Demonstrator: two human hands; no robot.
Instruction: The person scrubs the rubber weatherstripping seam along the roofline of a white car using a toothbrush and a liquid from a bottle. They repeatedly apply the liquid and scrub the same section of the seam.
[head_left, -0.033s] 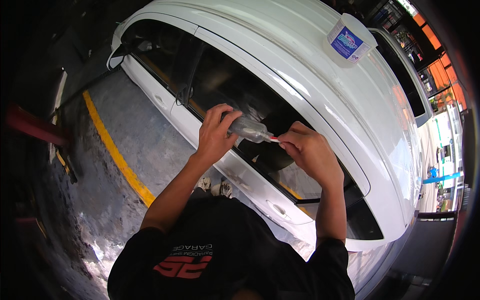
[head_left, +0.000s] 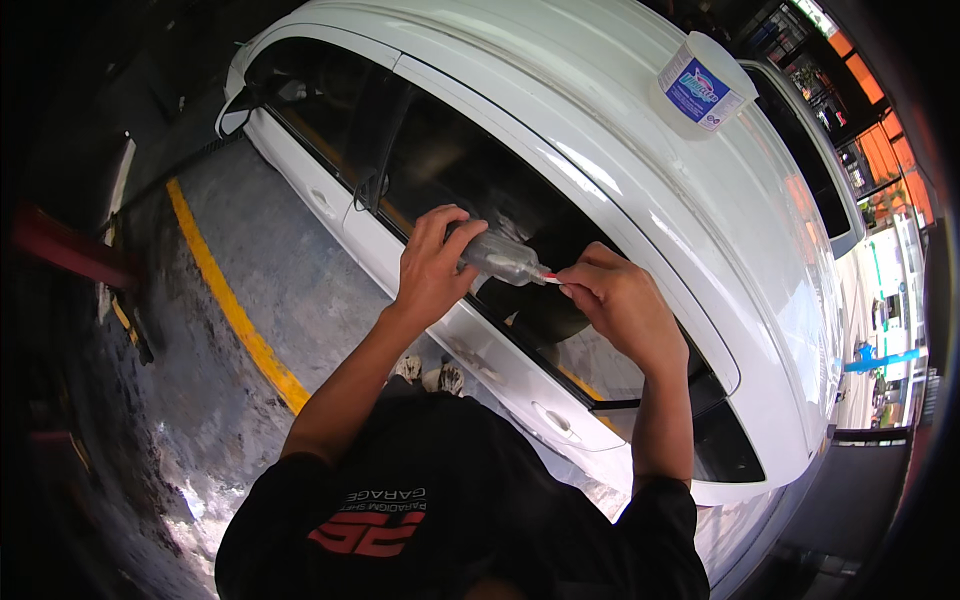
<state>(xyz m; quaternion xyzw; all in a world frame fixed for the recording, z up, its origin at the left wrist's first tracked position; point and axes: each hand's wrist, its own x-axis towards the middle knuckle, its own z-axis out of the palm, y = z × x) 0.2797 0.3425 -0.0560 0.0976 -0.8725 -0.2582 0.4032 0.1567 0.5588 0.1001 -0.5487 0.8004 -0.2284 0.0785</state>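
My left hand [head_left: 432,268] is wrapped around a small clear plastic bottle [head_left: 500,258], held level in front of the dark side window [head_left: 470,170] of a white car [head_left: 620,150]. My right hand [head_left: 622,305] pinches the bottle's red and white tip [head_left: 550,279] between thumb and fingers. Both hands are close together, just above the car's door sill.
A white plastic tub [head_left: 700,85] with a blue label stands on the car roof. A yellow line [head_left: 225,290] runs across the wet grey concrete floor [head_left: 290,260]. A red bar [head_left: 70,250] juts in at the left. My shoes [head_left: 430,372] are beside the door.
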